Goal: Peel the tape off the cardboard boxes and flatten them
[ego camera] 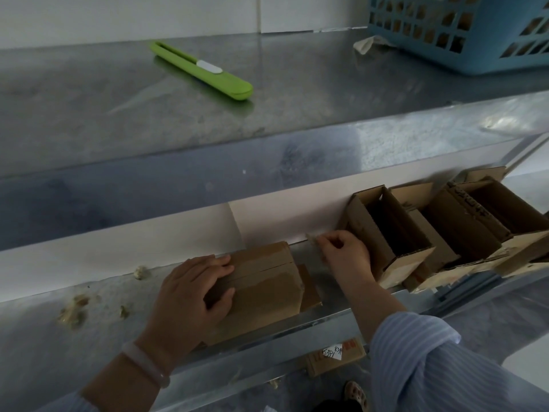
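Observation:
A closed brown cardboard box (267, 281) lies on the lower metal shelf (104, 328). My left hand (193, 295) rests on its left end, fingers laid over the top and thumb against the front. To the right of the box, my right hand (341, 254) pinches a small crumpled strip of tape (312, 237) between fingertips, held just above the shelf. Several opened cardboard boxes (389, 233) stand in a row to the right of that hand, their flaps up.
A green box cutter (202, 69) lies on the upper metal shelf (297, 93), and a blue plastic basket (457, 28) stands at its back right. Balled tape scraps (74, 307) litter the lower shelf's left part. A labelled carton (335, 355) sits below.

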Motion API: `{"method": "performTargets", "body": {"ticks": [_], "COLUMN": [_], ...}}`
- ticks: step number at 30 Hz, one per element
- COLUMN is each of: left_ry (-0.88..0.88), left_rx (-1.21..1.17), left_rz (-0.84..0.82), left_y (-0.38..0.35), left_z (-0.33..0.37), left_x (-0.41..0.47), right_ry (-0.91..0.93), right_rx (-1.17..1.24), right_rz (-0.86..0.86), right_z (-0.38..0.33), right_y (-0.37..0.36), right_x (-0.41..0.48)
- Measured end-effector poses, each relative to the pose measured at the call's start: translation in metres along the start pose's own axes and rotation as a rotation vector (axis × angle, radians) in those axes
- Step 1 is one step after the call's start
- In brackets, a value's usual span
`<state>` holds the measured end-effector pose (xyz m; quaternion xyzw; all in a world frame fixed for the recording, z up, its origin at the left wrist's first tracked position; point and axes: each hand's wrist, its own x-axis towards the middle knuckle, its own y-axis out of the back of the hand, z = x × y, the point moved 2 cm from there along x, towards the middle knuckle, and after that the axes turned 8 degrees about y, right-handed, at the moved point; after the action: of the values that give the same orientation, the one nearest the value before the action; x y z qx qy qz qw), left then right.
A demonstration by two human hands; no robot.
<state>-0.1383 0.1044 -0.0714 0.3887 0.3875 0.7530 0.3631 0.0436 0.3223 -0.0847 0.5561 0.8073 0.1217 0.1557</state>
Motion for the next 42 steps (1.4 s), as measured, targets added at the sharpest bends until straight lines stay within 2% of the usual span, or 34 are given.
{"method": "performTargets", "body": {"ticks": [6,8,11,14,17,22,25,28,32,38,42], "left_ry": [0.007,0.001,-0.014,-0.015,-0.014,-0.002,0.005,0.002,0.002,0.002,0.0], "left_rx": [-0.002,-0.007,-0.023,-0.021,-0.03,-0.031,-0.016,-0.014,-0.014,-0.019,-0.025], "left_rz": [0.005,0.005,0.011,0.015,0.015,-0.002,-0.01,-0.009,-0.004,-0.004,-0.003], "left_y": [0.0,0.0,0.0,-0.001,0.0,0.0,0.0,0.0,0.0,0.001,0.002], "left_z": [0.0,0.0,0.0,0.001,0.001,0.003,0.002,0.002,0.003,0.004,0.004], "left_x": [0.0,0.0,0.001,0.0,0.001,0.0,0.0,0.0,0.0,0.001,0.001], "right_ry": [-0.022,-0.008,0.03,0.132,0.198,0.338,0.164,0.044,-0.021,0.088,0.219], "right_rx": [0.151,0.104,-0.253,-0.708,-0.871,-0.919,-0.816,-0.673,-0.731,-0.727,-0.809], "right_rz": [0.007,0.011,-0.047,-0.24,-0.355,-0.425,-0.425,-0.309,-0.322,-0.207,-0.367], "right_z": [0.002,0.007,0.013,0.026,0.04,0.051,0.048,0.045,0.046,0.049,0.051], "right_y": [-0.002,-0.002,-0.002,-0.009,-0.012,-0.012,-0.009,-0.009,-0.016,-0.008,-0.011], "right_x": [0.0,0.0,-0.001,-0.005,-0.012,-0.021,-0.016,-0.013,-0.007,-0.008,-0.013]}}
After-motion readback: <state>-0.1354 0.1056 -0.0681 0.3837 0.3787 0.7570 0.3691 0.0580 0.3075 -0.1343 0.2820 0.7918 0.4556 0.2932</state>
